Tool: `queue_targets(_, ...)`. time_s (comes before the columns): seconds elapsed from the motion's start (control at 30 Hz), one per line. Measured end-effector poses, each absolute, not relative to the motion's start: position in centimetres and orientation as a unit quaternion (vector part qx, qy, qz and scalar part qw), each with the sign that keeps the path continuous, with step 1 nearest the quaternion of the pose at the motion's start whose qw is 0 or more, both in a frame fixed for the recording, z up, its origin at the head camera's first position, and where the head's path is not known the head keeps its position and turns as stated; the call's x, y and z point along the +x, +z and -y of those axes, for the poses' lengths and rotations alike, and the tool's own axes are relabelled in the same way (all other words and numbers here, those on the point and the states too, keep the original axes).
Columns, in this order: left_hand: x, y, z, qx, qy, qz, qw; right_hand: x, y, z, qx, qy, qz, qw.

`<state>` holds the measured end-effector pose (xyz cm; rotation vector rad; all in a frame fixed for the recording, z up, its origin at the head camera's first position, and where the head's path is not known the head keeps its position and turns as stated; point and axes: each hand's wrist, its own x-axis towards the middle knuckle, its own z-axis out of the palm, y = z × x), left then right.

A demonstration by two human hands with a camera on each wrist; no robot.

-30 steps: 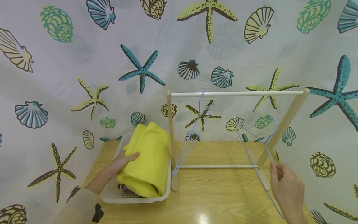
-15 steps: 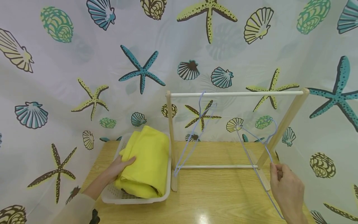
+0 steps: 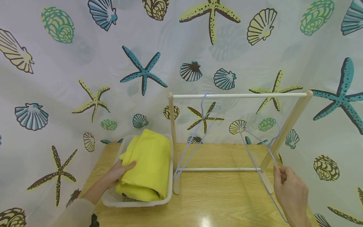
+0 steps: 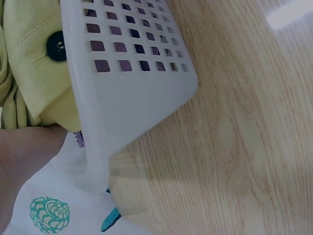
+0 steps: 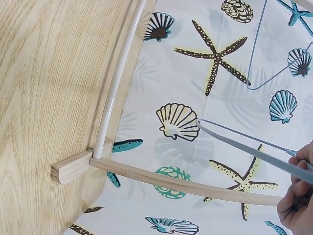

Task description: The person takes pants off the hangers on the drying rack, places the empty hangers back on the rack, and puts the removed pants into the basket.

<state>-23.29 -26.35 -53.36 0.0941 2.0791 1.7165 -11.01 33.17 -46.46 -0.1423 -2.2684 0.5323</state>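
My left hand (image 3: 117, 171) grips the left side of a folded yellow garment (image 3: 150, 164), thumb on top and fingers mostly hidden by the cloth. The garment lies in a white perforated basket (image 3: 136, 204). A dark button (image 4: 56, 46) shows on it in the left wrist view, and purplish cloth shows through the basket's holes. My right hand (image 3: 290, 189) pinches a bare blue hanger (image 5: 244, 149) by one arm, right of the rack, its hook pointing up. Another blue hanger (image 3: 187, 151) hangs without clothing from the rack's upper bar (image 3: 241, 95).
A small rack with wooden posts (image 3: 172, 132) and a lower white bar (image 3: 218, 169) stands on the wooden table (image 3: 215, 195), right beside the basket. A curtain (image 3: 170, 41) printed with shells and starfish surrounds the table at the back and sides.
My left hand has lowered the yellow garment further into the basket, covering the dark cloth seen at its front. The hanging hanger sways slightly. My right hand has stayed in place with its hanger.
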Motion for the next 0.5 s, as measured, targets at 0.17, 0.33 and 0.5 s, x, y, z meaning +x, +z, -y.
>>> queue_targets(0.17,-22.89,-53.56,26.92,0.029,0.613,-0.757,0.227,-11.06,-46.59,-33.11,-0.059,0.210,0.894,0.392)
queue_targets(0.33,-22.69,-54.00,27.17,0.023,0.608,-0.760,0.227,-11.10,-46.63,-33.00,-0.064,0.211,0.895,0.388)
queue_targets(0.5,-22.67,-54.34,27.26,0.015,0.606,-0.764,0.222,-11.14,-46.62,-32.84,-0.063,0.212,0.896,0.384)
